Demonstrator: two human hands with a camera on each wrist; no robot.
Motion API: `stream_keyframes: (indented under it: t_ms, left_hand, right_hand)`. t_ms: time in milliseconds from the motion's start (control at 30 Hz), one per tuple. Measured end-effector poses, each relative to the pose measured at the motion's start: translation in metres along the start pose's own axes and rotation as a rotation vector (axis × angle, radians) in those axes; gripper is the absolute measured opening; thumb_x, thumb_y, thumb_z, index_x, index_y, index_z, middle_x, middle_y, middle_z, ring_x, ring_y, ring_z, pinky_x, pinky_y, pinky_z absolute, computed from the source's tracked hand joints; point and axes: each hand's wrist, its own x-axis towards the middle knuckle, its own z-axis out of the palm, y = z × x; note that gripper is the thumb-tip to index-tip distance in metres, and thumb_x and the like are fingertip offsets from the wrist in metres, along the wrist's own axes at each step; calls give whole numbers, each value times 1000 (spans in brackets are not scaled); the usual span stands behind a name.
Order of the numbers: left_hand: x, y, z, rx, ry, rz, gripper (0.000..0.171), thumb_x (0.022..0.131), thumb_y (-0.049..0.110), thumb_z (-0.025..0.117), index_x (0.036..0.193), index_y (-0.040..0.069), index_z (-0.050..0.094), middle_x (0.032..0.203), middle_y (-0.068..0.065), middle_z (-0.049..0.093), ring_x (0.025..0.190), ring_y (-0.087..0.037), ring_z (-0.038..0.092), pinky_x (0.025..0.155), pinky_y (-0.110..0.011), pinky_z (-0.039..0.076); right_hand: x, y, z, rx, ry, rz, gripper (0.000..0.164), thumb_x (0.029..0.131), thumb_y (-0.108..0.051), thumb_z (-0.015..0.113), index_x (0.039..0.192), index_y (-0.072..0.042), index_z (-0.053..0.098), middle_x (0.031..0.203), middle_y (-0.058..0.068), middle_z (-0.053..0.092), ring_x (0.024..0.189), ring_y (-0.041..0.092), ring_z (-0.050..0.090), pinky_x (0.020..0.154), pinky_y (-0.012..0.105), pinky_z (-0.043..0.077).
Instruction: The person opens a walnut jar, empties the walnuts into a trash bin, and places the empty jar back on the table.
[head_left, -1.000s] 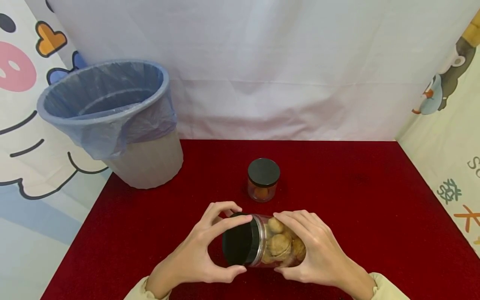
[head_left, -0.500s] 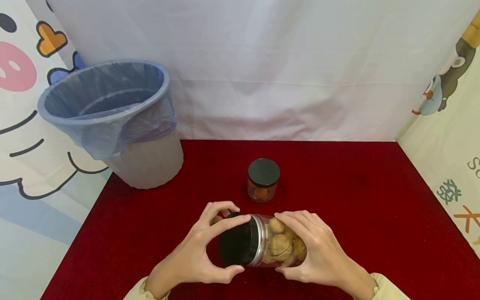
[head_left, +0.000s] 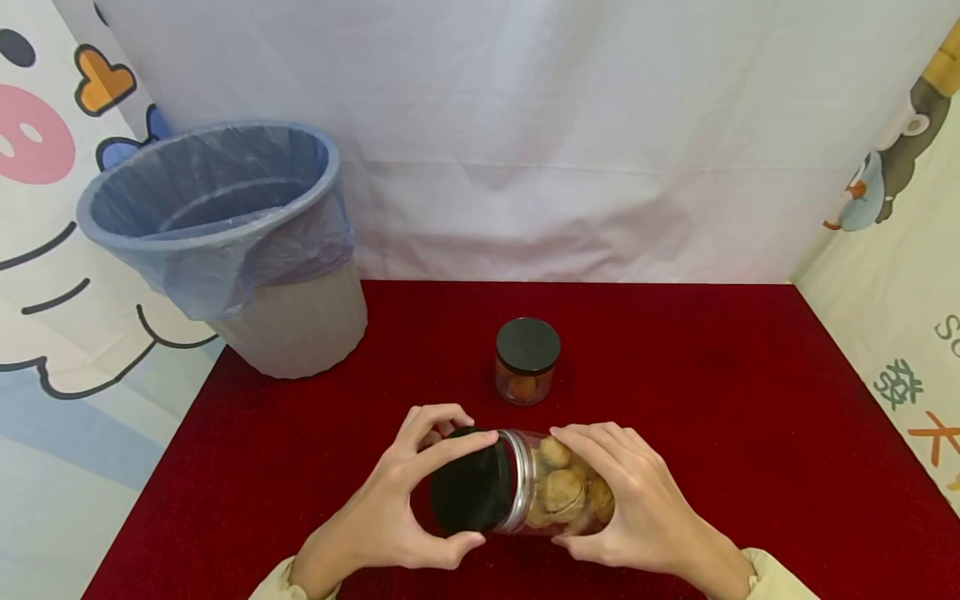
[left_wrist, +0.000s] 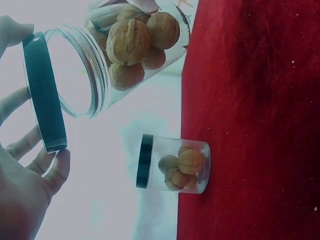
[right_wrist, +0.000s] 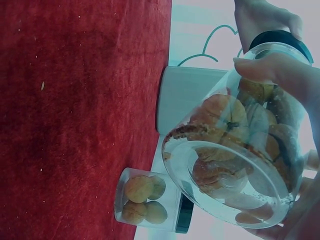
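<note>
The left hand (head_left: 386, 504) pinches the black lid (head_left: 472, 481) by its edge, just off the big jar (head_left: 558, 487). The right hand (head_left: 637, 492) curls round this jar, sideways above the red cloth (head_left: 690, 367). 1 small jar (head_left: 527, 354) stands behind; a bin (head_left: 300, 333) is left. Both sleeves (head_left: 780, 577) are cut off.

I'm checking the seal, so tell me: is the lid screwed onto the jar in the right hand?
No, the left wrist view shows the left hand holding the black lid off the open jar.
</note>
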Motion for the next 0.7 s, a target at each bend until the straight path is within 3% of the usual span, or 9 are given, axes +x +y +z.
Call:
stream_keyframes:
  t_ms: [700]
  left_hand:
    - [-6, -8, 2, -3, 18, -12, 72, 67, 37, 80, 132, 17, 55, 126, -6, 43, 105, -21, 37, 79, -34, 42]
  right_hand:
    - [-2, 0, 0, 0, -16, 13, 99, 40, -37, 89, 130, -14, 55, 122, -5, 57, 106, 11, 52, 79, 32, 43]
